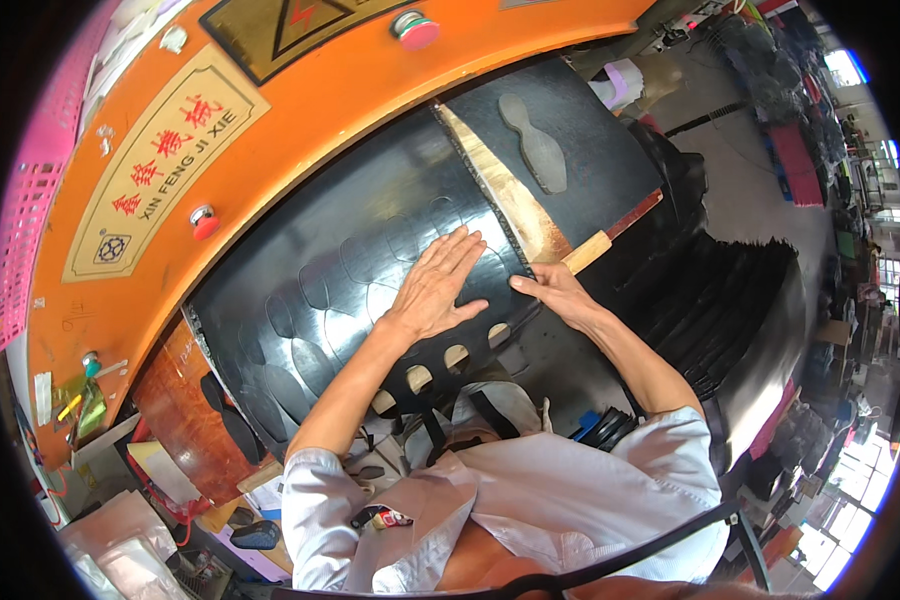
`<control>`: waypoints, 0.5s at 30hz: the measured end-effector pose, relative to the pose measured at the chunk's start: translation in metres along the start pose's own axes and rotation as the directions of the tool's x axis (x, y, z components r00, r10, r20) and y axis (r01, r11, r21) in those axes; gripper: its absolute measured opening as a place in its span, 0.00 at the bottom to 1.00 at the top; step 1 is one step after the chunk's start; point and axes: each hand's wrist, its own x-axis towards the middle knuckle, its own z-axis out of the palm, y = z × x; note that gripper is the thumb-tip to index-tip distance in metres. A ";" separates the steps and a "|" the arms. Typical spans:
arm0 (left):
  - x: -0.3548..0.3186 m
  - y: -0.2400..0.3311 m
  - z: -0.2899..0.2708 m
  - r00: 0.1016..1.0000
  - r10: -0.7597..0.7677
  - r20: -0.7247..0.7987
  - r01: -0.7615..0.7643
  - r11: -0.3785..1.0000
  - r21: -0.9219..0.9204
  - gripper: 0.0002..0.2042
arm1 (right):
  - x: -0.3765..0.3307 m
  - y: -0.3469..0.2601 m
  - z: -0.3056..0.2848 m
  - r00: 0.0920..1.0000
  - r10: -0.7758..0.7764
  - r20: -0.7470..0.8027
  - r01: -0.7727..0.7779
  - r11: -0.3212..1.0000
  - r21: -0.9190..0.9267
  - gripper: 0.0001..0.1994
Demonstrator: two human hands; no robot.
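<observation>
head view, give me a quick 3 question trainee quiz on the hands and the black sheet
1. True or false: the left hand lies flat, fingers spread, on the black sheet.
2. Where is the right hand? A) on a red button B) at the sheet's right edge, by the wooden board end C) off the bench
3. Fill in: a loose sole-shaped metal cutter lies on the black pad to the ____ of the sheet.

Key:
1. True
2. B
3. Right
</observation>
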 end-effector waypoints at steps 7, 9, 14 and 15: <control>0.003 -0.001 0.006 1.000 0.013 -0.018 -0.011 0.995 0.103 0.41 | 0.012 -0.010 0.016 0.998 -0.023 0.058 0.000 0.927 0.374 0.14; 0.012 -0.003 0.012 0.999 -0.021 -0.035 0.027 0.984 0.179 0.36 | 0.009 -0.006 0.018 0.997 -0.061 0.039 0.042 0.924 0.379 0.16; 0.023 -0.008 0.002 0.877 -0.424 -0.227 0.190 0.738 -0.647 0.16 | 0.011 -0.001 0.021 0.995 -0.095 -0.013 0.095 0.965 0.246 0.16; 0.024 -0.011 -0.006 0.817 -0.462 -0.346 0.063 0.668 -0.741 0.22 | 0.011 -0.002 0.023 0.995 -0.095 -0.027 0.099 0.969 0.226 0.16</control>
